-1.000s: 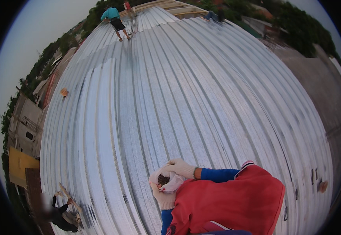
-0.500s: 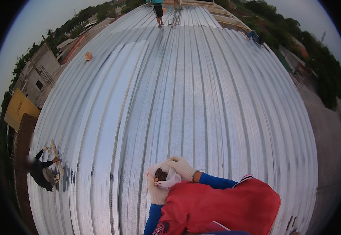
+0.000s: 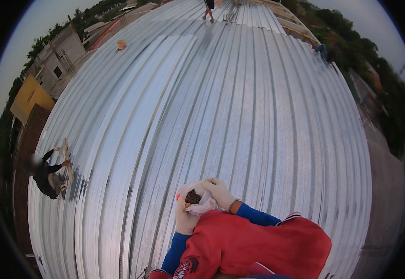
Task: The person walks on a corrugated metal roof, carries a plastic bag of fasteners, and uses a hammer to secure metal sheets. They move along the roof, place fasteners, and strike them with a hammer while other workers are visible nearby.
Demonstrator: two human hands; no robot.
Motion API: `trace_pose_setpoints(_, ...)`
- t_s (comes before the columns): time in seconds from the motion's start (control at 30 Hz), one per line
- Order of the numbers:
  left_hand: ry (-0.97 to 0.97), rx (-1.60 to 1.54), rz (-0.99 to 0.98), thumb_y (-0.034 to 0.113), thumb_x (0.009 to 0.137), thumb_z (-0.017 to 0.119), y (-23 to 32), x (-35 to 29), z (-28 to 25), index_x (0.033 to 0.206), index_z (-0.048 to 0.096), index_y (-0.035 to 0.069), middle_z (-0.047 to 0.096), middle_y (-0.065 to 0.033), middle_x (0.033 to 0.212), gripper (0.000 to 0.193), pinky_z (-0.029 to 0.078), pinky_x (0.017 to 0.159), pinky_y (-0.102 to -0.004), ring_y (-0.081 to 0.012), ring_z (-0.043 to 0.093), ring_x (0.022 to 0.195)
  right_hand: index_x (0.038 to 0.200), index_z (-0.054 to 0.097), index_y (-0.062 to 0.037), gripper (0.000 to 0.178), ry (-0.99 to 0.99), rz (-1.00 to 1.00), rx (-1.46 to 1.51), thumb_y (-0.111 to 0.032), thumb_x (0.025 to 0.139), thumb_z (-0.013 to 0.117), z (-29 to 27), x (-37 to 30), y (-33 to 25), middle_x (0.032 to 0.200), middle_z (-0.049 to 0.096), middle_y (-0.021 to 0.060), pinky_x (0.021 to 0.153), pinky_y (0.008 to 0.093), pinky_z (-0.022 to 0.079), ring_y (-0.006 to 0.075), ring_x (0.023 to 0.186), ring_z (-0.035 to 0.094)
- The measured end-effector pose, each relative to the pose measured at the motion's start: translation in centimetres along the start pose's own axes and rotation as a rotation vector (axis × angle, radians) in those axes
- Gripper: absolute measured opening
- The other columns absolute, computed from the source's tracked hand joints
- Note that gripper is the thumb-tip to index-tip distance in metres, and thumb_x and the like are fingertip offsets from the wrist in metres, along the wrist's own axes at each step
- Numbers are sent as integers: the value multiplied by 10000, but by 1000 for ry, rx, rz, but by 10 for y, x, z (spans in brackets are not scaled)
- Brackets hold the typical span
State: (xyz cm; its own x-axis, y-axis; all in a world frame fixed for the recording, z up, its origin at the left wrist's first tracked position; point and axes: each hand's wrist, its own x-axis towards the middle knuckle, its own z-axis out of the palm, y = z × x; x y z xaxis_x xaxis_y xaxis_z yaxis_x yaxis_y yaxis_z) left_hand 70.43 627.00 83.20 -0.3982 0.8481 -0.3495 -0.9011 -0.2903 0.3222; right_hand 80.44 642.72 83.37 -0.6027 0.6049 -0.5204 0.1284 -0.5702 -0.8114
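My left hand [image 3: 184, 219], in a pale knitted work glove, is closed on the near left side of a thin white plastic bag [image 3: 205, 206]. Across from it, my right hand [image 3: 218, 192], gloved alike, pinches the bag's right rim. The bag's mouth faces up between my hands. Inside lies a heap of small dark brown pieces [image 3: 192, 197], too small to name for sure. A bare fingertip shows at the left glove. Both hands are close in front of my red shirt, above the metal roof sheets [image 3: 253, 139].
Ribbed metal sheets slope away, with a raised overlapping sheet edge [image 3: 139, 158] left of me. A person [image 3: 49, 174] crouches at the left edge, holding a wooden board [image 3: 67, 160]. An orange bucket [image 3: 121, 44] stands farther off. Another person [image 3: 209, 10] is at the far end, beside bare roof beams [image 3: 295, 30].
My view has tilted down and turned slightly left. Both hands still hold the bag, and more of its contents shows. The far person's legs have moved into a stride.
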Motion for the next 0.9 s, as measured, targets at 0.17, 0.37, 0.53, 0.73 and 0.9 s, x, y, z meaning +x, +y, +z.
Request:
trace_pose_setpoints(0.17,3,-22,-13,464,1110,539,0,0,6,1514,504,30,587,-198,1515,594,454,1183,-610,-396,568,1402,1196,723,34,331,25,-21,8,-222,987,722,-1,9,6,1060,740,67,787,296,554,135,918,668)
trace_pose_setpoints(0.37,61,-26,-10,434,1103,569,3,-4,20,1462,572,30,655,-157,1435,541,513,1145,-525,-339,634,1328,1167,728,35,319,11,-56,-58,-231,990,720,-4,15,12,1020,743,51,763,288,545,116,890,659)
trace_pose_setpoints(0.53,79,14,2,491,1125,481,0,4,1,1485,545,31,615,-188,1485,587,471,1164,-607,-386,600,1363,1158,726,31,296,-19,-40,-34,-217,998,709,-2,12,8,1029,740,57,752,291,550,118,883,662)
trace_pose_setpoints(0.73,42,-5,-5,428,1101,564,3,-3,18,1452,583,39,657,-156,1435,524,513,1138,-539,-343,638,1318,1175,721,30,281,-19,9,6,-189,999,710,4,2,-7,1053,737,59,784,297,566,130,906,677)
trace_pose_setpoints(0.9,44,10,0,460,1099,557,1,-4,19,1471,551,8,637,-179,1454,585,494,1164,-556,-356,612,1358,1194,722,28,298,-26,2,-14,-201,1004,707,1,5,-3,1062,738,61,794,296,567,134,921,678)
